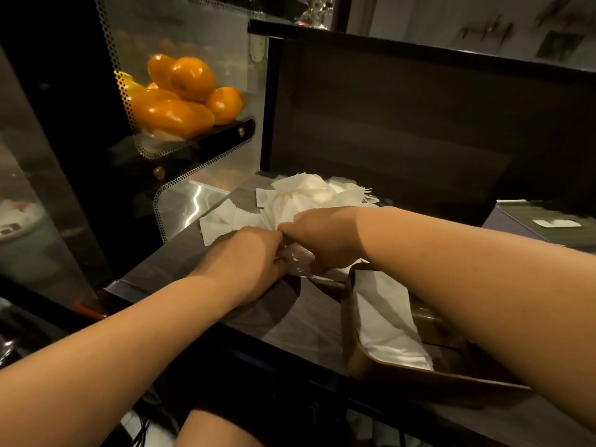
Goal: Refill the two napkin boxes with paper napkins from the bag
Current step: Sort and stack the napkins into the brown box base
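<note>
We observed the table (251,314), a dark, wood-grained slab with a smooth, faintly reflective face, carrying all task items. Behind the fingers rose a flat black panel (403,124); to their far left stood a perforated metal housing (180,195) holding glossy, rounded oranges (183,95).

To the right of the fingers, and nearer to us, lay one napkin box (371,366), brown, rigid, with rounded corners. It held flat, white, rectangular napkins and sat partly under the right forearm. We could not locate a second box, and no bag was distinguishable from the paper.

Directly beyond and beneath the fingers lay the loose napkin pile (309,195): thin, soft, matte white sheets, some crumpled, some flat and spread leftward.

The left hand (254,256) and right hand (319,237) met at the near edge of the pile, knuckles touching. Both sets of fingers were curled down into the paper and appeared to grip a bunch of sheets; the fingertips themselves were hidden, so the exact hold was uncertain.

We judged the following risks:
- Tearing: thin tissue pulled between two opposed grips could rip.
- Creasing: a tight bunch would not lie flat in the box.
- Scatter: light sheets at the left could slide off the table edge if the pile were dragged.
- Displacement: the right forearm, passing over the box, could knock it toward the table edge.
</note>
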The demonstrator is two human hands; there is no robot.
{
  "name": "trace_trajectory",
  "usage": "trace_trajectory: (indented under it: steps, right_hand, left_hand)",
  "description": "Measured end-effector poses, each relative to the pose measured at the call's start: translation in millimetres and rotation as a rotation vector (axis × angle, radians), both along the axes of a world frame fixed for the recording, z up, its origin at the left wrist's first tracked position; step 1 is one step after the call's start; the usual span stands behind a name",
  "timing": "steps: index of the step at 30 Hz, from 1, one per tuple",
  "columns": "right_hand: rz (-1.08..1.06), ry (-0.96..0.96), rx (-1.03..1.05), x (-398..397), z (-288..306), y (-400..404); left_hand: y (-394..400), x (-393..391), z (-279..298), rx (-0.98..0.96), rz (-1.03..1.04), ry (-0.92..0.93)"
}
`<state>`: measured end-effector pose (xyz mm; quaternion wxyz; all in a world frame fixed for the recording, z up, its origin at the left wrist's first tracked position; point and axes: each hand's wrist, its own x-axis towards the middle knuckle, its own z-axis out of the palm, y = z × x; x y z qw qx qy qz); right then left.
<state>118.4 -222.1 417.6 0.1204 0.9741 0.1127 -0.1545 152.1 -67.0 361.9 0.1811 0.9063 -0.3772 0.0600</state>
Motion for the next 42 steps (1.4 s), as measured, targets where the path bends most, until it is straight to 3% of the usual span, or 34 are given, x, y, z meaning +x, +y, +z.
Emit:
trace_trajectory:
  steps: [8,14,17,24,33,37,42]
  right_hand:
    - [0.012,-0.080,0.029,-8,10,-15]
    - [-0.080,-0.208,0.110,-24,20,-26]
    - [-0.100,-0.239,0.187,-30,21,-32]
    - [-0.200,-0.163,0.424,-52,24,-58]
    - [-0.275,-0.405,0.664,-69,39,-83]
    - [-0.316,-0.611,0.642,-69,37,-106]
    - [-0.502,-0.471,0.867,-72,36,-130]
  left_hand:
    - [0,2,-14,-0.202,-0.075,0.057]
    - [-11,0,-16,-0.205,-0.094,-0.169]
    - [-23,-3,-12,-0.241,-0.098,-0.196]
    - [-45,-3,0,-0.307,-0.121,-0.292]
    - [-91,-2,58,-0.611,-0.143,0.169]
    - [-118,-4,64,-0.702,-0.260,0.592]
    - [-142,-13,48,-0.681,-0.263,0.943]
